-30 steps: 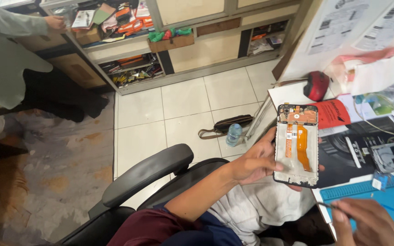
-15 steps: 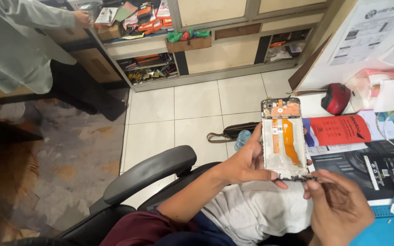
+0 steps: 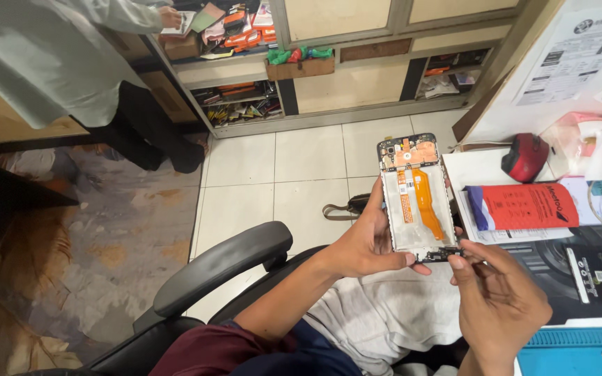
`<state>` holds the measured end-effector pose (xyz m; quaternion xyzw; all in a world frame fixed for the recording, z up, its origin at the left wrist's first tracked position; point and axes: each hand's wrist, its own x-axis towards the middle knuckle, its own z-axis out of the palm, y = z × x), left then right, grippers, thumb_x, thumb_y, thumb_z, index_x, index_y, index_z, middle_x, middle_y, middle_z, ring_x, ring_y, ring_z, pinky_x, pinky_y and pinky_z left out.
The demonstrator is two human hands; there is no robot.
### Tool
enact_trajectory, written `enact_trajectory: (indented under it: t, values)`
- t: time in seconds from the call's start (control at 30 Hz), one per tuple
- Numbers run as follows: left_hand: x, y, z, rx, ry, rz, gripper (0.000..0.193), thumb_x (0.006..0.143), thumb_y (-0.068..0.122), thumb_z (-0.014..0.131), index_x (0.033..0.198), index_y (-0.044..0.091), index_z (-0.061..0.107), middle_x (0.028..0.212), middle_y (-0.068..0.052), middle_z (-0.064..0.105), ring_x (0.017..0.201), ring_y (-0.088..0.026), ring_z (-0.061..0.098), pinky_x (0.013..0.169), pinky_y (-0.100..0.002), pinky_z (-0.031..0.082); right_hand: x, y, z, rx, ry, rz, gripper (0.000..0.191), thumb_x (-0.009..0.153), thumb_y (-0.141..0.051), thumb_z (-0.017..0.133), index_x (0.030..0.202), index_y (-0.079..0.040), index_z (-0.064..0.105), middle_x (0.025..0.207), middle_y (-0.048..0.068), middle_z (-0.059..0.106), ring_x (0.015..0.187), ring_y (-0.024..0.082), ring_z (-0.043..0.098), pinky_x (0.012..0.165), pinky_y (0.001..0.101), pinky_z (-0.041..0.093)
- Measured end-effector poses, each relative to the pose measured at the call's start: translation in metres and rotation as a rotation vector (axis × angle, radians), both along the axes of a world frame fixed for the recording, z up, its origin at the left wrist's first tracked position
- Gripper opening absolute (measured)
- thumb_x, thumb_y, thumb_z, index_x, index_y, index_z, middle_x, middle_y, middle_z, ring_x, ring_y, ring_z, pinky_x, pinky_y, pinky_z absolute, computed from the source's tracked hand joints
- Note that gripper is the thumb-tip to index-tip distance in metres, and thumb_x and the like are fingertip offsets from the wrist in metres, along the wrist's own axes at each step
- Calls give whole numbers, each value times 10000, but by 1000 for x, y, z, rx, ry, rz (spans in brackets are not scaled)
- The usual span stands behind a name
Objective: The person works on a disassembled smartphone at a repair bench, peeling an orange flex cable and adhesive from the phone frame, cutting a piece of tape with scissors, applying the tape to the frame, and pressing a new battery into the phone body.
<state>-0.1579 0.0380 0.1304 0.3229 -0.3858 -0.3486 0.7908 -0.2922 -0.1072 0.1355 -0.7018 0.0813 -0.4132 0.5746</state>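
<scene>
The opened smartphone frame with its back cover off, exposing an orange flex cable and a copper-coloured upper board (image 3: 417, 198), is held upright in the air above the person's lap, between the two hands.

Left hand (image 3: 365, 240): grips the frame along its left edge. The fingers wrap behind the frame and the thumb presses against the lower front corner, so the hand is closed on the frame.

Right hand (image 3: 499, 299): sits just below and to the right of the frame. Its thumb and forefinger are pinched together at the bottom edge of the frame, touching the small dark board there. Whether a tool lies between the fingertips cannot be told.

A black padded chair armrest (image 3: 221, 268) lies to the left of the left forearm. A red flat packet (image 3: 527, 205) and a red computer mouse (image 3: 526, 157) rest on the white desk (image 3: 475, 167) just right of the frame. Another person in a pale shirt (image 3: 50, 56) stands at the shelving in the far left.
</scene>
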Motion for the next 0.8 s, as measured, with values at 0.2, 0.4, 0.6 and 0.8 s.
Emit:
enact_trajectory:
  t: [0.2, 0.4, 0.6, 0.8]
  values:
    - [6, 13, 10, 3, -19, 44, 1207, 938, -165, 553, 1679, 312, -271, 1693, -125, 235, 1451, -344, 484, 1004, -495, 601, 14, 6, 5, -50, 22, 36, 245, 964, 127, 720, 1204, 111, 670, 994, 129, 664, 854, 119, 633, 720, 240, 580]
    - [11, 13, 14, -4, -41, 64, 1208, 937, -164, 559, 1664, 326, -271, 1748, -86, 170, 1463, -338, 477, 989, -477, 603, 24, 8, 5, -64, 12, 33, 231, 960, 128, 719, 1186, 102, 674, 1033, 119, 661, 854, 118, 636, 744, 243, 592]
    - [14, 10, 9, 24, -46, 93, 1212, 940, -166, 579, 1671, 312, -261, 1750, -93, 170, 1459, -321, 478, 1025, -490, 593, 28, 7, 2, -126, 30, 15, 229, 969, 123, 740, 1190, 92, 688, 973, 107, 665, 889, 114, 645, 819, 234, 587]
    - [14, 8, 7, 66, -86, 134, 1240, 933, -157, 597, 1652, 308, -301, 1722, -106, 199, 1429, -307, 497, 1002, -475, 608, 31, 8, 7, -204, 29, -21, 237, 952, 99, 761, 1179, 60, 705, 1050, 122, 682, 897, 124, 651, 764, 221, 561]
